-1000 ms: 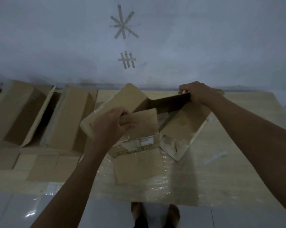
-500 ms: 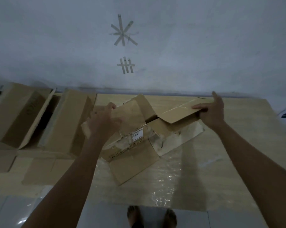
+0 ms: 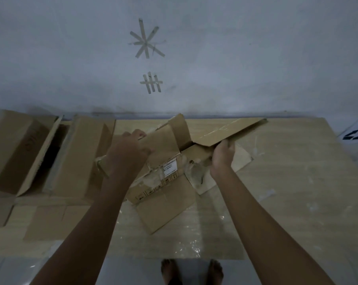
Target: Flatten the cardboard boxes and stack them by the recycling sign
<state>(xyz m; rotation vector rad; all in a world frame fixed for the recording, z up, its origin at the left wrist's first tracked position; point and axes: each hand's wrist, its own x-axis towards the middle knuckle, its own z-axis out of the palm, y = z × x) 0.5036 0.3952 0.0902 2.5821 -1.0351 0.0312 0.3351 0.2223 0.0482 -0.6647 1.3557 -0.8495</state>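
A brown cardboard box with a white label lies partly collapsed in the middle of the wooden table. My left hand grips its left panel from above. My right hand holds the lower edge of the long right flap, which stands spread out to the right. A white sign with black recycling arrows shows at the far right edge, mostly cut off.
Two other upright open cardboard boxes stand at the left of the table, with flaps lying in front of them. The grey wall behind bears tape marks. My bare feet show below the table's front edge.
The box has been pushed flatter and its right flap has swung out to the right. My right hand has moved in under that flap; my left hand has shifted onto the left panel.
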